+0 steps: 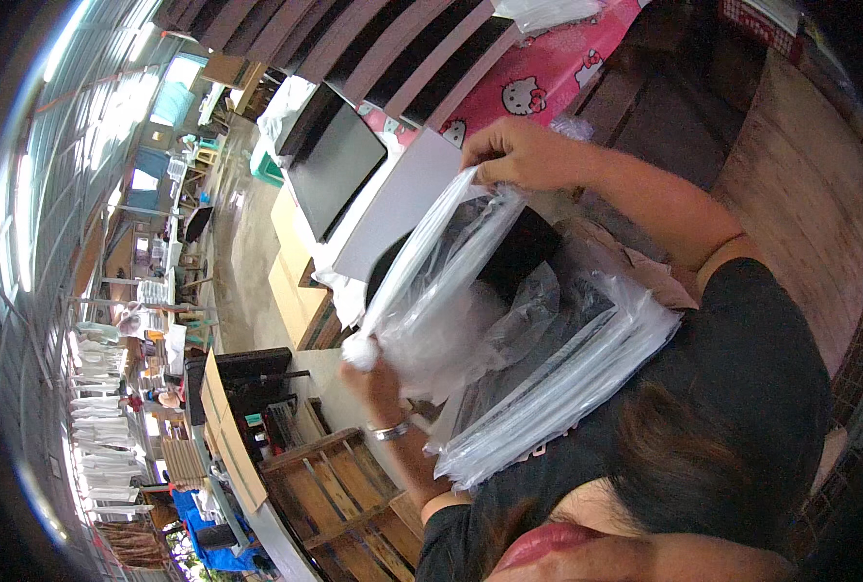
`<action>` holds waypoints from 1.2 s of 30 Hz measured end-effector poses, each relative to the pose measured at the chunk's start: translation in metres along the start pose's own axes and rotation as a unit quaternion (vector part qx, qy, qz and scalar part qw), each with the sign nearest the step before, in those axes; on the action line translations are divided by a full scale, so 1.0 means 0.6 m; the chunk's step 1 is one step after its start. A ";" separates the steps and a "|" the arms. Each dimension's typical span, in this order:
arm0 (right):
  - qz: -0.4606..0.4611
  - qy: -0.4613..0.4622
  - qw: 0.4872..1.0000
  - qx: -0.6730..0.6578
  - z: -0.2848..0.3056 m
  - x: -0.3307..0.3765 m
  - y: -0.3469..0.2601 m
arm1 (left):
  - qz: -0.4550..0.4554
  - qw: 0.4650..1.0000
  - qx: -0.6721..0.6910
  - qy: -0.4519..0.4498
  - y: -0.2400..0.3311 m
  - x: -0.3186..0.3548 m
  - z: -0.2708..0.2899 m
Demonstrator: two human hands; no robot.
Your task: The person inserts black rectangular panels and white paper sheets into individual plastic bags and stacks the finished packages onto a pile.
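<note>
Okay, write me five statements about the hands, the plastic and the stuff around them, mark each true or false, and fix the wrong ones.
1. The left hand and the right hand both hold clear plastic. True.
2. The metallic band is on the right forearm. False: the metallic band is on the left forearm.
3. The pink sheet carries a cartoon cat pattern. True.
4. The person's shirt is white. False: the shirt is black.
5. The slatted wooden frame shows lower in the picture than the left hand. True.
</note>
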State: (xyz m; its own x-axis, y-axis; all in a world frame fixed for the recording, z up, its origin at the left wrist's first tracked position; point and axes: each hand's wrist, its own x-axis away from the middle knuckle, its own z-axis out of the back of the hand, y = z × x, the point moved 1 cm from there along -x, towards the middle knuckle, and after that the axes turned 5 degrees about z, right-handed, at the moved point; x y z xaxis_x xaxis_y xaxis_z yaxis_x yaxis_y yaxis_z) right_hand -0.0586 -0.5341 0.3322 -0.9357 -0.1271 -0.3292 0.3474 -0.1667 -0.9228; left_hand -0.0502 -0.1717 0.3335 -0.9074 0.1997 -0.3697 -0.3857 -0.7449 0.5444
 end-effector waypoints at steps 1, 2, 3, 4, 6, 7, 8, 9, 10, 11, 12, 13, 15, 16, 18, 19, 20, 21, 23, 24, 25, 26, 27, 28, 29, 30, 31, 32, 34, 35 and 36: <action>-0.033 -0.040 0.995 -0.087 0.002 0.006 -0.022 | 0.029 0.999 0.022 -0.041 -0.008 0.006 0.027; -0.050 -0.073 0.988 -0.131 0.004 0.009 -0.008 | 0.044 0.990 0.090 -0.101 -0.022 0.000 0.036; -0.067 -0.105 0.977 -0.173 0.008 0.013 0.025 | 0.069 0.972 0.157 -0.160 -0.037 -0.003 0.044; -0.085 -0.133 0.964 -0.214 0.011 0.022 0.051 | 0.099 0.946 0.219 -0.216 -0.054 -0.011 0.047; -0.175 -0.125 0.923 -0.319 -0.006 0.049 0.093 | 0.299 0.830 0.365 -0.297 -0.065 -0.014 0.030; -0.207 -0.124 0.903 -0.356 -0.020 0.064 0.129 | 0.319 0.817 0.345 -0.333 -0.116 -0.003 -0.011; -0.249 -0.133 0.896 -0.343 -0.020 0.078 0.199 | 0.334 0.809 0.314 -0.368 -0.150 0.012 -0.048; -0.291 -0.138 0.888 -0.327 -0.021 0.098 0.277 | 0.346 0.804 0.284 -0.392 -0.176 0.028 -0.083; -0.317 -0.117 0.874 -0.350 -0.034 0.116 0.334 | 0.358 0.807 0.252 -0.396 -0.205 0.052 -0.115; -0.342 -0.096 0.858 -0.371 -0.042 0.135 0.384 | 0.368 0.811 0.218 -0.400 -0.234 0.077 -0.144; -0.305 -0.098 0.914 -0.251 -0.024 0.180 0.439 | 0.361 0.812 0.195 -0.415 -0.239 0.076 -0.180; -0.259 -0.114 0.951 -0.123 -0.006 0.213 0.485 | 0.362 0.820 0.173 -0.409 -0.247 0.086 -0.201; -0.218 -0.278 0.926 0.135 -0.004 0.179 0.521 | 0.387 0.835 0.146 -0.362 -0.284 0.129 -0.208; -0.178 -0.351 0.885 0.251 -0.009 0.156 0.496 | 0.399 0.844 0.141 -0.330 -0.296 0.141 -0.211; -0.206 -0.388 0.827 0.351 -0.016 0.092 0.393 | 0.430 0.856 0.154 -0.242 -0.323 0.162 -0.201; -0.226 -0.329 0.864 0.309 -0.011 0.080 0.315 | 0.437 0.861 0.170 -0.197 -0.317 0.149 -0.196; -0.244 -0.268 0.894 0.264 -0.006 0.070 0.244 | 0.438 0.866 0.197 -0.139 -0.313 0.135 -0.184; -0.187 -0.309 0.928 0.092 -0.011 0.058 0.178 | 0.443 0.864 0.232 -0.066 -0.309 0.126 -0.155; -0.094 -0.402 0.904 -0.112 -0.049 0.057 0.137 | 0.432 0.845 0.301 0.089 -0.285 0.090 -0.077; -0.059 -0.465 0.873 -0.138 -0.078 0.066 0.133 | 0.421 0.829 0.331 0.162 -0.263 0.074 -0.032; -0.027 -0.517 0.840 -0.160 -0.102 0.075 0.138 | 0.404 0.814 0.360 0.211 -0.231 0.048 0.003; -0.124 -0.547 0.816 -0.137 -0.130 0.088 0.166 | 0.379 0.808 0.373 0.255 -0.185 0.039 0.063; -0.146 -0.523 0.839 -0.038 -0.150 0.112 0.238 | 0.346 0.817 0.384 0.256 -0.143 0.023 0.094; -0.172 -0.485 0.855 0.063 -0.159 0.133 0.290 | 0.308 0.837 0.392 0.226 -0.111 -0.004 0.107; -0.184 -0.546 0.808 0.127 -0.167 0.101 0.272 | 0.262 0.869 0.372 0.193 -0.109 0.004 0.125; -0.204 -0.584 0.762 0.189 -0.159 0.052 0.229 | 0.209 0.899 0.358 0.143 -0.105 -0.009 0.129; -0.123 -0.537 0.807 0.211 -0.167 0.024 0.194 | 0.177 0.932 0.308 0.076 -0.101 -0.016 0.127; -0.038 -0.485 0.840 0.240 -0.177 -0.007 0.161 | 0.148 0.957 0.251 0.006 -0.095 -0.019 0.124; 0.204 -0.161 0.960 0.102 -0.197 -0.037 0.061 | 0.061 0.902 0.413 -0.113 0.000 -0.035 0.076; 0.245 -0.129 0.959 0.062 -0.198 -0.046 -0.001 | 0.078 0.893 0.427 -0.121 0.018 -0.038 0.059; 0.289 -0.098 0.952 0.018 -0.196 -0.053 -0.052 | 0.052 0.890 0.430 -0.140 0.027 -0.042 0.053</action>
State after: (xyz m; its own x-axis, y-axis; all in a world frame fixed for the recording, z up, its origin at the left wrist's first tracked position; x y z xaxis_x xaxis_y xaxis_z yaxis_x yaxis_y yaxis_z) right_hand -0.0471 -0.4099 0.3477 -0.5589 -0.3881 -0.7328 0.8059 -0.0463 -0.5902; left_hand -0.0389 -0.1684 0.3756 -0.9055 0.3983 -0.1466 -0.1723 -0.0293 0.9846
